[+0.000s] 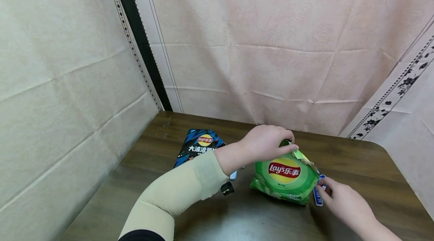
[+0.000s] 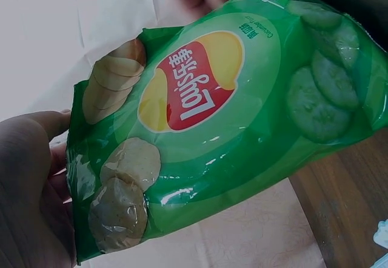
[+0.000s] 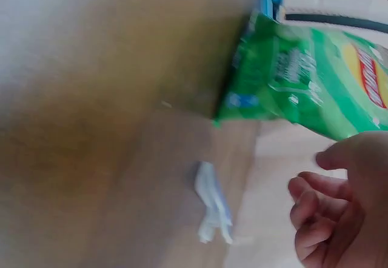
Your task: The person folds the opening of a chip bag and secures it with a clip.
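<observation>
One table (image 1: 271,222); green bag (image 1: 285,186) over it, btwn L hand (image 1: 268,143) & R hand (image 1: 346,199). Bag's long axis runs from its top, far end, down twd the near side. L hand's nearer: grips the top edge. R hand, fingers loosely curled, holds nothing, just beside bag's R side; contact unclear.

A plump, glossy green Lay's bag (image 1: 286,179) is held tilted by its top edge over the brown table (image 1: 135,180).
</observation>
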`<state>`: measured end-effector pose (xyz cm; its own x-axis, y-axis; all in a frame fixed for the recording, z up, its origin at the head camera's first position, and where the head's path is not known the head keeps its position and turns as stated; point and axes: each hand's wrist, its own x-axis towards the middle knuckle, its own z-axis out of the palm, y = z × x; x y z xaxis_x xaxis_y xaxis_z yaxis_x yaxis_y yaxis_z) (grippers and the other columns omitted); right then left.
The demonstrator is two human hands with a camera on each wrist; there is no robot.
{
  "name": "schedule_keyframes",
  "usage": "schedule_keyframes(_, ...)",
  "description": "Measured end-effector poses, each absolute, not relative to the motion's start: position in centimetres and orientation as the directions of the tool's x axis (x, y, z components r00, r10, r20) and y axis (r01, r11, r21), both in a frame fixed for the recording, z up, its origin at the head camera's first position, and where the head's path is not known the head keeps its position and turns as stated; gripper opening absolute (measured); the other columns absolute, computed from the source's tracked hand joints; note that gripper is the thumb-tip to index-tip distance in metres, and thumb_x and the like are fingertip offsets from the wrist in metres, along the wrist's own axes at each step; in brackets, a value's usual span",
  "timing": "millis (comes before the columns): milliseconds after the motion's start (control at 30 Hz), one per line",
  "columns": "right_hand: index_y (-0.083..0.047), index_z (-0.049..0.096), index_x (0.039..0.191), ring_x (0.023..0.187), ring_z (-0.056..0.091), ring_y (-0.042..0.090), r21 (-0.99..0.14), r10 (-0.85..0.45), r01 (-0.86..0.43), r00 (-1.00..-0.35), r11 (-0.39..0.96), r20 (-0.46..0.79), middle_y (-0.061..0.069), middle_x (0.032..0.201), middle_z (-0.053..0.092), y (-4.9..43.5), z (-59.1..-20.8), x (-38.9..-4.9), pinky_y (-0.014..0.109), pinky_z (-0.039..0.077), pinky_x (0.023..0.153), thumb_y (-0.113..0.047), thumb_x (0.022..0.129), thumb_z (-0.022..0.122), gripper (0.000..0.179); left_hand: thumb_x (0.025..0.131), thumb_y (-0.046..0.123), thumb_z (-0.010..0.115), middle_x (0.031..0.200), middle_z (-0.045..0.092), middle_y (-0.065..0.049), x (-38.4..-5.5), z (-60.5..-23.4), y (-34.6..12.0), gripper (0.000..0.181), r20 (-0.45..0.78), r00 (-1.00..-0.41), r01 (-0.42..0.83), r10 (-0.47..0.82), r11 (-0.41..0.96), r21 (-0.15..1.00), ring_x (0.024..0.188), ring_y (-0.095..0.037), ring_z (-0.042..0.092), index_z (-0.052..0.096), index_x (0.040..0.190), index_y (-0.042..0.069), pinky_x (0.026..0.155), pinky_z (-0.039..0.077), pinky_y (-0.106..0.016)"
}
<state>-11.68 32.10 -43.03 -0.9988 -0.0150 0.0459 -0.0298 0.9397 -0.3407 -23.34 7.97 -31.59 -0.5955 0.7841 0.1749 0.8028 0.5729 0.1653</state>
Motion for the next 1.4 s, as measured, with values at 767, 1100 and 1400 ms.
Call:
schedule_keyframes(767,-0.010,0.068,0.118,0.097,0.061,0.014,-0.549,-0.060,-0.166,-0.977,0.819,0.205,0.007,0.115,0.066,31.6,-40.8,-12.0,0.029,0.053,0.078,-0.030,0.107,0.045,0.032,0.099,0.050,0.054,0.102,0.065,0.020,-23.0,-31.8,7.8,0.026,0.204,-0.582,0.813,0.787,0.566,0.136,0.084,0.005,0.057,0.068,0.113,0.032,0.071,0.046,-0.015)
schedule_keyframes(1100,-0.014,0.069,0.113,0.091,0.060,0.008,-0.524,-0.095,-0.211,-0.966,0.825,0.240,0.002,0.110,0.066,30.9,-40.9,-12.2,0.032,0.054,0.076,-0.030,0.104,0.052,0.024,0.100,0.046,0.055,0.100,0.064,0.019,-23.0,-31.7,7.8,0.023,0.194,-0.564,0.825,0.802,0.549,0.133,0.080,0.005,0.055,0.068,0.112,0.030,0.070,0.045,-0.014)
schedule_keyframes(1400,-0.016,0.068,0.110,0.084,0.058,0.009,-0.501,-0.096,-0.188,-0.974,0.845,0.204,0.000,0.107,0.065,30.5,-41.1,-12.6,0.033,0.054,0.071,-0.035,0.102,0.055,0.024,0.100,0.044,0.056,0.099,0.064,0.020,-22.9,-31.7,7.6,0.022,0.210,-0.544,0.838,0.812,0.535,0.104,0.080,0.006,0.055,0.068,0.111,0.029,0.071,0.045,-0.013)
